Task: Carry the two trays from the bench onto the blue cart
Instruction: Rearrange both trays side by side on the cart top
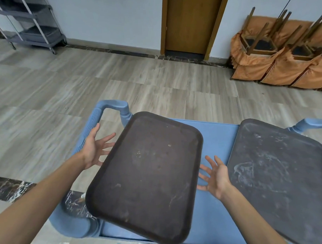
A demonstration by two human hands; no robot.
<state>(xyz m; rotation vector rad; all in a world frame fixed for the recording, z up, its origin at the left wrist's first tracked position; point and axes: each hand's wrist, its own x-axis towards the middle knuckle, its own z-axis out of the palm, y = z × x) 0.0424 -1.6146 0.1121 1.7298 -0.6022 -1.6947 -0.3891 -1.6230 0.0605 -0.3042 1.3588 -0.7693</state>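
Trays [147, 177] [280, 176] on blue cart [217, 138] top, wood-look floor [118, 77]; both hands' [95, 148] [216, 178] grip open, empty.

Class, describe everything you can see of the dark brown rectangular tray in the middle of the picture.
The dark brown rectangular tray looks like plastic, with rounded corners, a raised rim and a scuffed, speckled, empty surface. It sits skewed over the blue cart, its near corner overhanging the cart's edge. The left hand and right hand are open with fingers spread on either side, not gripping it. It lies apart from the grey scratched tray to its right.
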